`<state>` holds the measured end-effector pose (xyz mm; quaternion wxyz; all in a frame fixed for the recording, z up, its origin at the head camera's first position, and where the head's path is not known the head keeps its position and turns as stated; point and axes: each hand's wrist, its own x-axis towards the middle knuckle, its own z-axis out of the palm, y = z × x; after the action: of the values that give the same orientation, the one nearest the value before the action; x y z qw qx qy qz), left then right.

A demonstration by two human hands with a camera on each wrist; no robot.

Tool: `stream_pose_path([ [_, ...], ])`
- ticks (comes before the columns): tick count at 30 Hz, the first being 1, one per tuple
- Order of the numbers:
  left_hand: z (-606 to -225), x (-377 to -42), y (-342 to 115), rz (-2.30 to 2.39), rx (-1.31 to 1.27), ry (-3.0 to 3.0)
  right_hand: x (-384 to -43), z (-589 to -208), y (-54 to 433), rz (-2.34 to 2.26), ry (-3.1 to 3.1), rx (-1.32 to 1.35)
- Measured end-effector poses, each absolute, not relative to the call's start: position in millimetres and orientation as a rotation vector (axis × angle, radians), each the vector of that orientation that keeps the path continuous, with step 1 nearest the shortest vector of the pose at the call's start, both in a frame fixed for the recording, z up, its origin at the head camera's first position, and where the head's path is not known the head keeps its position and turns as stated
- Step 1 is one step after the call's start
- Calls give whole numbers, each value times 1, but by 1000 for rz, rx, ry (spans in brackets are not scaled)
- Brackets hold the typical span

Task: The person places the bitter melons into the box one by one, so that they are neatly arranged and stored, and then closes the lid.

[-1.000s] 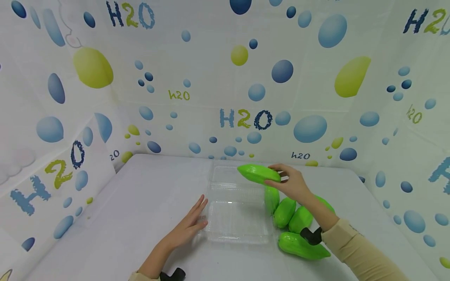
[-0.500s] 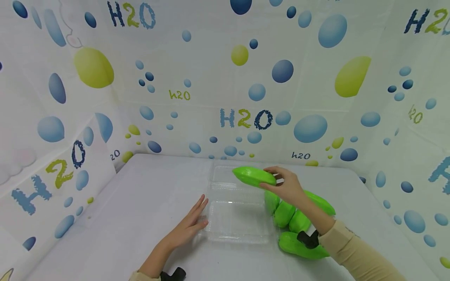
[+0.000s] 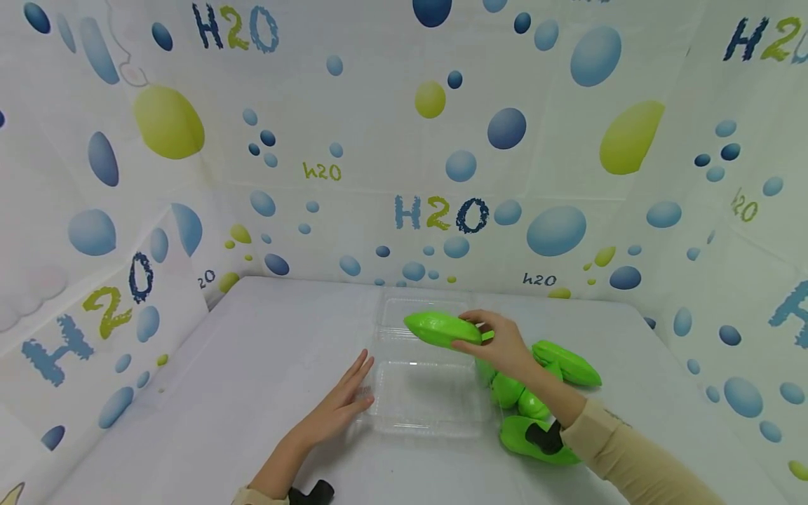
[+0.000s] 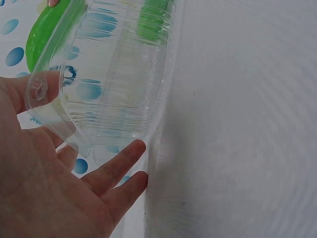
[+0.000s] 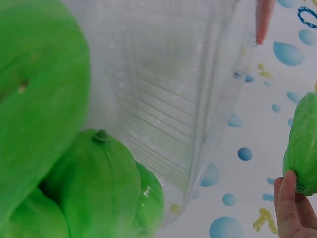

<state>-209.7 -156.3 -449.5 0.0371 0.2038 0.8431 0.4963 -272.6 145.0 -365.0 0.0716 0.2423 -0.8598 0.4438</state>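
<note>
My right hand (image 3: pixel 501 347) grips one end of a green papaya (image 3: pixel 437 328), which looks like a smooth model fruit. It is held in the air, over the back part of an open clear plastic container (image 3: pixel 429 400). Fingers straight and spread, my left hand (image 3: pixel 331 414) is at the container's left side; in the left wrist view that hand (image 4: pixel 54 183) lies along the clear wall, the thumb seen through the plastic. Right of the container lie several more papayas, among them a front one (image 3: pixel 524 442) and a back one (image 3: pixel 568 363), partly covered by my right forearm.
Everything stands on a white-covered table (image 3: pixel 252 351). A white sheet (image 3: pixel 379 105) printed with blue and green drops and H2O lettering hangs behind it and at both sides. The container's lid part (image 3: pixel 391 315) lies folded back toward the rear edge.
My right hand has carried the papaya left and a little lower, nearer the container's middle. More of the back papaya shows now. The left hand and the container have stayed in place.
</note>
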Motion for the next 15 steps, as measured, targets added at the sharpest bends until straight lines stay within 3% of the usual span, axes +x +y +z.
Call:
stream_pose_path([
  [15, -449, -210, -156, 1515, 614, 2608, -268, -382, 130, 1366, -2569, 762],
])
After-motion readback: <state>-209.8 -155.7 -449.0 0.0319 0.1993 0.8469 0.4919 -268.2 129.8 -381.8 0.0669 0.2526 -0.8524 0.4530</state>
